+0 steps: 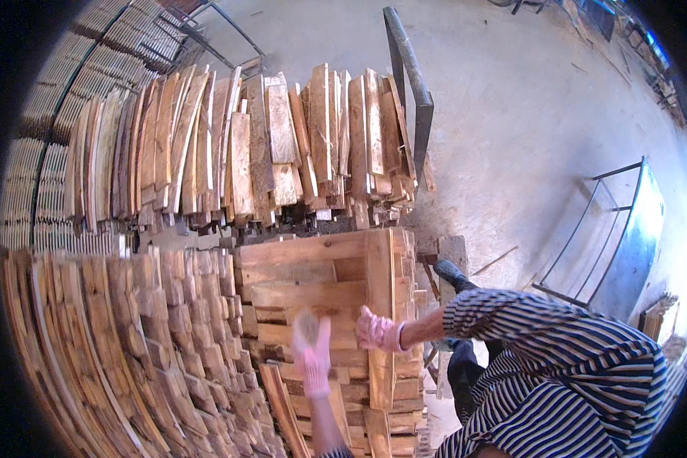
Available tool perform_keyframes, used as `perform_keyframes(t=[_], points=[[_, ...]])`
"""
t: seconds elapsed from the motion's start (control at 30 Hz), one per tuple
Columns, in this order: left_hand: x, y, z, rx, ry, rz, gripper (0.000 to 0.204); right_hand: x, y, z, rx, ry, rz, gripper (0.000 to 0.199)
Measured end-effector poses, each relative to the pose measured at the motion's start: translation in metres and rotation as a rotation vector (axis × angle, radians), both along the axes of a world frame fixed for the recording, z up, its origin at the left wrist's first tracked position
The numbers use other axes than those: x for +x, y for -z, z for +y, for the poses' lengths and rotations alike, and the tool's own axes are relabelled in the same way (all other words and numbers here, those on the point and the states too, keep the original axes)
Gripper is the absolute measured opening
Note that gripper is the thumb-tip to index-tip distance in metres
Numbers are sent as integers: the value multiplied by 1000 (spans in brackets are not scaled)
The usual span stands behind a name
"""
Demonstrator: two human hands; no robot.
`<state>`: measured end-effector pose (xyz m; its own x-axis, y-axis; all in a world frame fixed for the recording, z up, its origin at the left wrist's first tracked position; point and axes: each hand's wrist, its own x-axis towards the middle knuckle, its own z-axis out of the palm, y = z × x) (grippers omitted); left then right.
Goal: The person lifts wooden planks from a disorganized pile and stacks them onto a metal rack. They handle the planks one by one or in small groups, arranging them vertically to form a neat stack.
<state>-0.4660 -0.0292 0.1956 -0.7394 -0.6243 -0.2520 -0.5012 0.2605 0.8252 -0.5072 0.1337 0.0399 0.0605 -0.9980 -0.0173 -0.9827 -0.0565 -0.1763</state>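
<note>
Both my hands wear pink knit gloves. My left hand (313,359) is raised over the wood stack, blurred by motion. A tan-brown patch at its fingers could be a small wood piece or the glove's surface; I cannot tell which. My right hand (378,330) lies across a long upright-running plank (380,275) with its fingers curled in; what they hold, if anything, is hidden. Beneath both hands, short boards lie crosswise in a stack (298,294). A narrow loose board (282,408) slants near my left forearm.
Rows of stacked wood pieces (130,336) fill the left. Beyond, many boards (244,153) stand on edge beside a dark metal frame (411,76). A metal-framed stand (626,237) is on the concrete floor (511,114) at right. Dark boots (454,275) show beside the stack.
</note>
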Motion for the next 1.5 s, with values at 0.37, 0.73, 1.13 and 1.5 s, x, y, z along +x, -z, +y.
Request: perform_keyframes(t=[0.37,0.73,1.13,1.5], points=[[-394,194,40,-291,649,-725,113,-70,-23,56,-254,-11,640,43],[-427,258,56,-410,466,-803,122,-200,-19,175,-64,674,-1016,46],[-385,216,72,86,656,-294,49,-365,19,86,-414,1109,-1431,87],[-444,183,-32,-879,359,-625,94,-371,38,109,-243,1296,-2268,84]])
